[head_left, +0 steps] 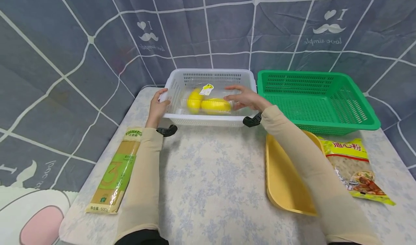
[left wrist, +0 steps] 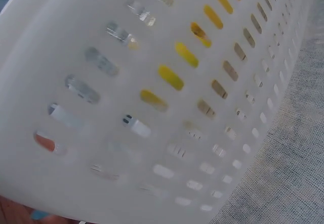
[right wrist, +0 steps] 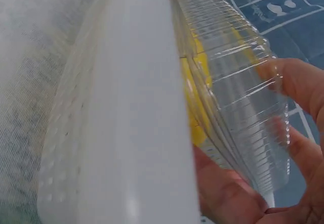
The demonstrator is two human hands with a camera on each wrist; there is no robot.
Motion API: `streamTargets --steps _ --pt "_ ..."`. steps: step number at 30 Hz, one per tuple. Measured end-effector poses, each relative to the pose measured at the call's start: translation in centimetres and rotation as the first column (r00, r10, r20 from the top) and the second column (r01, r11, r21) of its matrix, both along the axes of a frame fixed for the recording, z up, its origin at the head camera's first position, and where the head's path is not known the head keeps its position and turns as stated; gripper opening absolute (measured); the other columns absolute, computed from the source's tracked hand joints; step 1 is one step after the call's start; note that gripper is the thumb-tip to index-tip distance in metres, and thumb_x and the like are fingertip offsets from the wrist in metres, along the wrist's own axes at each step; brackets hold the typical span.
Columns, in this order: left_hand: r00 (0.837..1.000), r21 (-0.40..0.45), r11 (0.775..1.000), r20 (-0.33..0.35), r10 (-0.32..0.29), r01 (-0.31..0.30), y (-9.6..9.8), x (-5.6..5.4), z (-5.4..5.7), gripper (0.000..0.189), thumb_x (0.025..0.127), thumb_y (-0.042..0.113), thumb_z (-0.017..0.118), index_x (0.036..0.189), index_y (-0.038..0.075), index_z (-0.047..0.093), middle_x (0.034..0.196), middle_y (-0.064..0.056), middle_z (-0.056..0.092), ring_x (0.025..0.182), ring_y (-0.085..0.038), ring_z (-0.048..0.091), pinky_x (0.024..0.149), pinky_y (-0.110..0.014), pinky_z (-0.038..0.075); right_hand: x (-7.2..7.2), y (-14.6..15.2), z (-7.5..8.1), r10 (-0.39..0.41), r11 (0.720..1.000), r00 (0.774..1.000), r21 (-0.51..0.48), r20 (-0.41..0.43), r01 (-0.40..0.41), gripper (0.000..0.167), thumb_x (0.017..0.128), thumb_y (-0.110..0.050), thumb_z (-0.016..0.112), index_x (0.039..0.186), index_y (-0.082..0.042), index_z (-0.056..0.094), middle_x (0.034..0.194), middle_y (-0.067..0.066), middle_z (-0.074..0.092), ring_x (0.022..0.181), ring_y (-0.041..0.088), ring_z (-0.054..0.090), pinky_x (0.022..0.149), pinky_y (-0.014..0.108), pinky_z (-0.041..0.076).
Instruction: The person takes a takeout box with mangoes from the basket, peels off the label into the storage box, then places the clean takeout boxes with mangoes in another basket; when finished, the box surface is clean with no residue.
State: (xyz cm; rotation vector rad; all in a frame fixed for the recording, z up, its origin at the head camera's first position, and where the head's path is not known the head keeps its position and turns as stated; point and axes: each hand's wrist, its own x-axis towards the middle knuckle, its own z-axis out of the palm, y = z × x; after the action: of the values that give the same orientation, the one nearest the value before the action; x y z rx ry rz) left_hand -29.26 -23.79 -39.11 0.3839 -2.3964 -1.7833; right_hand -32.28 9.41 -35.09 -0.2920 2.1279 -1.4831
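A white plastic basket (head_left: 208, 119) stands at the back middle of the table. My left hand (head_left: 157, 107) grips its left rim; in the left wrist view, the slotted basket wall (left wrist: 116, 143) hides most of that hand. Inside the basket is a clear plastic box (right wrist: 248, 107) with a white label (head_left: 207, 90) and bright yellow pieces (head_left: 216, 105) that look like fruit. The right hand (head_left: 246, 97) reaches over the basket and holds the right end of this box, its thumb (right wrist: 228, 188) on one side and fingers (right wrist: 298, 82) on the other.
Right of the white basket stands a green basket (head_left: 338, 126). A yellow tray (head_left: 286, 180) lies partly under the right forearm, beside a yellow-and-clear food bag (head_left: 354, 165). On the left is a long noodle packet (head_left: 117, 169). A grey curtain (head_left: 227, 28) hangs behind.
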Motion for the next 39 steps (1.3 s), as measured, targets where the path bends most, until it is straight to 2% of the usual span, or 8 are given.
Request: streamTargets --steps 4,10,14,19,22,29,35,39 --pt "1.0 -0.011 1.0 -0.004 0.001 -0.001 0.1 0.0 0.0 0.05 0.094 0.002 0.05 0.142 0.018 0.044 0.139 -0.014 0.045 0.12 -0.03 0.047 0.094 -0.045 0.04 0.6 0.6 0.3 -0.033 0.999 0.997 0.011 -0.076 0.034 0.061 0.088 -0.028 0.069 0.143 -0.022 0.043 0.147 0.005 0.031 0.087 0.039 0.062 0.084 0.045 0.049" --pt "1.0 -0.03 1.0 -0.008 -0.001 0.0 0.1 0.0 0.1 0.051 0.094 0.002 0.049 0.142 0.017 0.043 0.14 -0.015 0.044 0.12 -0.03 0.047 0.094 -0.044 0.04 1.8 2.2 1.3 -0.088 0.995 0.988 -0.068 -0.129 0.079 0.061 0.087 -0.029 0.071 0.142 -0.022 0.045 0.128 0.011 0.048 0.087 0.038 0.062 0.083 0.047 0.05" --pt "1.0 -0.032 0.999 -0.009 -0.002 0.001 0.1 0.0 0.1 0.051 0.094 0.001 0.049 0.142 0.018 0.044 0.139 -0.015 0.044 0.12 -0.03 0.046 0.094 -0.044 0.04 3.0 3.4 2.3 -0.113 0.987 0.981 -0.13 -0.16 0.093 0.061 0.086 -0.029 0.072 0.141 -0.022 0.047 0.113 0.017 0.046 0.088 0.036 0.061 0.081 0.046 0.051" --pt "1.0 -0.029 1.0 -0.003 -0.011 0.01 0.0 0.1 0.2 0.052 0.093 0.001 0.049 0.142 0.018 0.043 0.139 -0.016 0.043 0.12 -0.031 0.046 0.094 -0.045 0.04 5.0 5.0 3.6 -0.122 0.981 0.968 -0.178 -0.221 0.083 0.059 0.085 -0.029 0.072 0.139 -0.024 0.049 0.118 0.013 0.037 0.094 0.031 0.052 0.08 0.045 0.051" --pt "1.0 -0.03 0.999 0.005 -0.012 0.012 0.1 0.0 0.1 0.052 0.094 0.002 0.048 0.142 0.019 0.043 0.14 -0.015 0.043 0.12 -0.031 0.046 0.094 -0.045 0.04 6.7 5.9 4.3 -0.12 0.983 0.955 -0.165 -0.271 0.077 0.059 0.086 -0.029 0.071 0.14 -0.026 0.048 0.116 0.014 0.038 0.093 0.029 0.048 0.079 0.044 0.052" --pt "1.0 -0.043 0.999 0.008 -0.013 0.013 0.0 -0.3 -0.1 0.053 0.094 0.002 0.048 0.143 0.02 0.042 0.138 -0.015 0.044 0.118 -0.031 0.048 0.092 -0.043 0.042 11.7 7.9 4.9 -0.106 0.992 0.919 -0.099 -0.379 0.074 0.057 0.089 -0.024 0.068 0.141 -0.023 0.046 0.096 0.017 0.046 0.078 0.027 0.051 0.072 0.034 0.052" --pt "1.0 -0.047 0.999 -0.006 -0.027 0.027 0.1 0.0 -0.1 0.052 0.094 0.001 0.048 0.142 0.018 0.043 0.139 -0.016 0.043 0.119 -0.031 0.048 0.092 -0.044 0.042 16.6 9.9 3.9 -0.099 0.994 0.898 -0.086 -0.429 0.068 0.056 0.091 -0.014 0.065 0.143 -0.021 0.045 0.095 0.016 0.046 0.071 0.024 0.055 0.06 0.028 0.045" --pt "1.0 -0.053 0.999 -0.013 -0.01 0.009 0.3 0.3 0.1 0.051 0.094 0.001 0.048 0.141 0.019 0.044 0.138 -0.016 0.044 0.118 -0.031 0.047 0.091 -0.041 0.042 19.1 11.2 2.7 -0.108 0.992 0.895 -0.112 -0.433 0.066 0.056 0.09 -0.005 0.064 0.142 -0.015 0.045 0.093 0.015 0.045 0.073 0.021 0.058 0.059 0.027 0.047"
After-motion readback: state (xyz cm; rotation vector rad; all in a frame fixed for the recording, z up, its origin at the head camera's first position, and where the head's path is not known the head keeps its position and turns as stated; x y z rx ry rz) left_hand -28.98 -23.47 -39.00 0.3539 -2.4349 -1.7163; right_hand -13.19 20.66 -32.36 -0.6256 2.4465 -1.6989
